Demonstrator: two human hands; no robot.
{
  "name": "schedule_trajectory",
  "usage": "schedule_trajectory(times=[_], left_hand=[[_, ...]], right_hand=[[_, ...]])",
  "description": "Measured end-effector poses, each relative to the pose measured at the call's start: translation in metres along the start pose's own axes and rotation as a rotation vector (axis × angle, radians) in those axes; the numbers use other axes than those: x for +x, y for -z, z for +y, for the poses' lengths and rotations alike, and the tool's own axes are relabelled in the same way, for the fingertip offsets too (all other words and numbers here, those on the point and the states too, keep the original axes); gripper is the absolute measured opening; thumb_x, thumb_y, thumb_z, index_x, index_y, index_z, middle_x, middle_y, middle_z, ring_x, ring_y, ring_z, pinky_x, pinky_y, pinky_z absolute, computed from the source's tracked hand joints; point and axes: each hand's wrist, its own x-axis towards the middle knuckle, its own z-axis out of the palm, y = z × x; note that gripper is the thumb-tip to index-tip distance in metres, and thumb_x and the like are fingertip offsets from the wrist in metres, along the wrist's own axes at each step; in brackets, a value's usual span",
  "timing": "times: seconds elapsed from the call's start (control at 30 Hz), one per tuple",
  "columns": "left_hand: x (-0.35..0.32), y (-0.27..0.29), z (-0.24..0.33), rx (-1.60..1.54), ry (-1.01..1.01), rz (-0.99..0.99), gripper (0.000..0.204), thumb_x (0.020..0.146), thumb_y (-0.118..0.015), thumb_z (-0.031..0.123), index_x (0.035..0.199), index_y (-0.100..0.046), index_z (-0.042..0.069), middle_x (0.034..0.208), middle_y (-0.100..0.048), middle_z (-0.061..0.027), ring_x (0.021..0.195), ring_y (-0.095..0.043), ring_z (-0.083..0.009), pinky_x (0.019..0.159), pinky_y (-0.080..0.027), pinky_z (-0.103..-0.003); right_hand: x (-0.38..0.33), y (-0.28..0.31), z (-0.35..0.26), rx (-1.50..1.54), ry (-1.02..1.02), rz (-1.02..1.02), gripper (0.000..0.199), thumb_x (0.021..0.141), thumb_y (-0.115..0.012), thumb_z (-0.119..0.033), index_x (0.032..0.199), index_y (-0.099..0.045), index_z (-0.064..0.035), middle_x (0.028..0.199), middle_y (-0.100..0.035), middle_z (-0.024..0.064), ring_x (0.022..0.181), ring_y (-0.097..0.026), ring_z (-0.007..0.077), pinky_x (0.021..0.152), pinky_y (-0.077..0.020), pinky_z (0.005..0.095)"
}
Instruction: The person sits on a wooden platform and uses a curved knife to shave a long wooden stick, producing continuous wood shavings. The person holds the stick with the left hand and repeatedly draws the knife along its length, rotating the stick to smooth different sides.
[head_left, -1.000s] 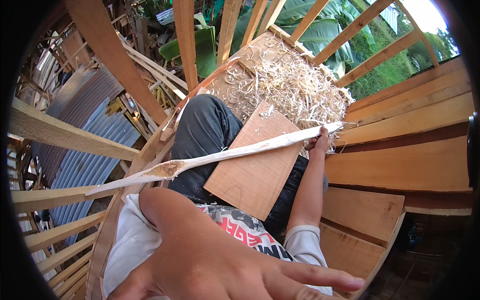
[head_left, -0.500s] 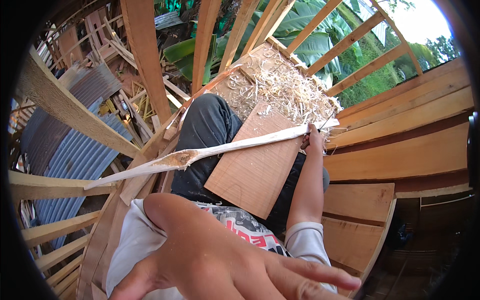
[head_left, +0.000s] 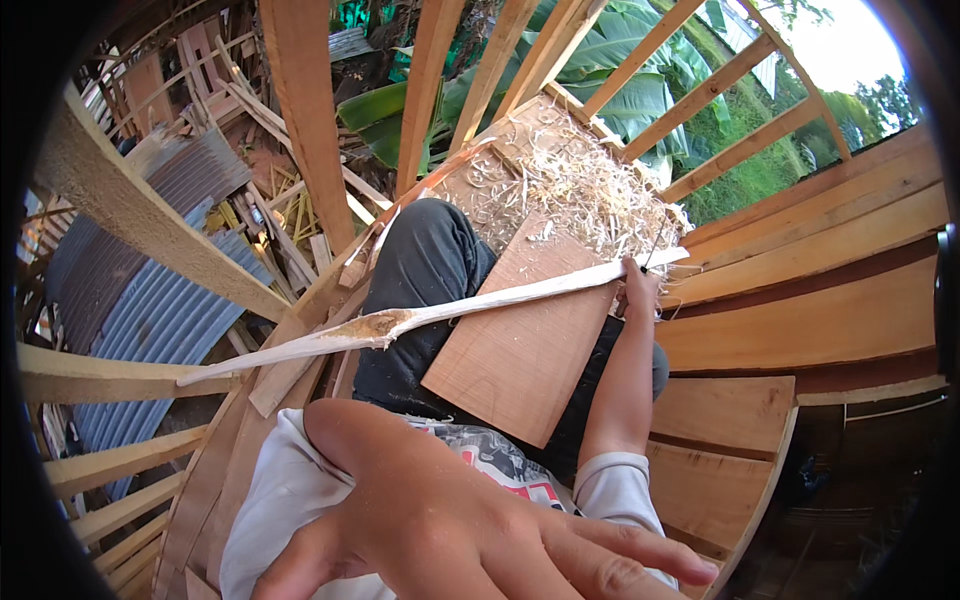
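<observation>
My left hand (head_left: 470, 545) is raised close to the camera, its back showing and its fingers spread, with nothing visible in it. My right hand (head_left: 640, 285) is closed beside the far right end of a long, pale, whittled wooden stick (head_left: 500, 299). A thin, dark-handled knife (head_left: 655, 245) sticks up from that hand; much of its handle is hidden. The stick lies slanting across my knee and a flat wooden board (head_left: 520, 350) on my lap. Near its left part the stick swells into a rough brown hollow, then tapers to a point.
Curled wood shavings (head_left: 590, 180) cover the planks beyond my knees. Upright wooden slats (head_left: 430, 90) and side planks (head_left: 800, 310) surround me. Outside on the left lie corrugated metal sheets (head_left: 160, 310) and scrap wood; banana leaves (head_left: 380, 110) hang beyond the slats.
The whole view has shifted slightly, so things appear a little further right and lower. My left hand stays spread near the camera; my right hand stays at the stick's end.
</observation>
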Motion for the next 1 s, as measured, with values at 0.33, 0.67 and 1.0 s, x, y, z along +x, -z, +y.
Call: schedule_trajectory(times=[0.33, 0.67, 1.0], left_hand=[[0.005, 0.01, -0.026, -0.015, 0.047, 0.048, 0.039, 0.092, -0.046, 0.033, 0.123, -0.049, 0.008, 0.125, -0.05, -0.0119, 0.115, -0.052, -0.029, 0.099, -0.038, -0.047], [0.016, 0.04, -0.069, -0.05, 0.16, 0.083, 0.037, 0.093, -0.044, 0.03, 0.124, -0.048, 0.009, 0.126, -0.05, -0.0102, 0.115, -0.052, -0.0277, 0.099, -0.038, -0.047], [0.029, 0.061, -0.115, -0.067, 0.288, 0.127, 0.035, 0.095, -0.042, 0.027, 0.125, -0.047, 0.01, 0.127, -0.05, -0.0085, 0.115, -0.052, -0.0263, 0.099, -0.038, -0.048]], right_hand=[[0.003, 0.014, 0.011, 0.134, -0.098, -0.101, 0.032, 0.079, -0.069, -0.028, 0.068, -0.056, -0.0019, 0.052, -0.049, 0.0024, 0.036, -0.04, 0.0117, 0.034, -0.0305, 0.0282], [0.002, 0.028, 0.031, 0.112, -0.112, -0.221, 0.03, 0.08, -0.071, -0.027, 0.076, -0.054, -0.0015, 0.051, -0.046, 0.0001, 0.034, -0.037, 0.0092, 0.032, -0.0276, 0.0275], [0.021, 0.017, 0.052, 0.094, -0.202, -0.203, 0.032, 0.08, -0.071, -0.032, 0.069, -0.055, -0.0057, 0.044, -0.043, -0.0017, 0.032, -0.037, 0.0083, 0.032, -0.0279, 0.0251]])
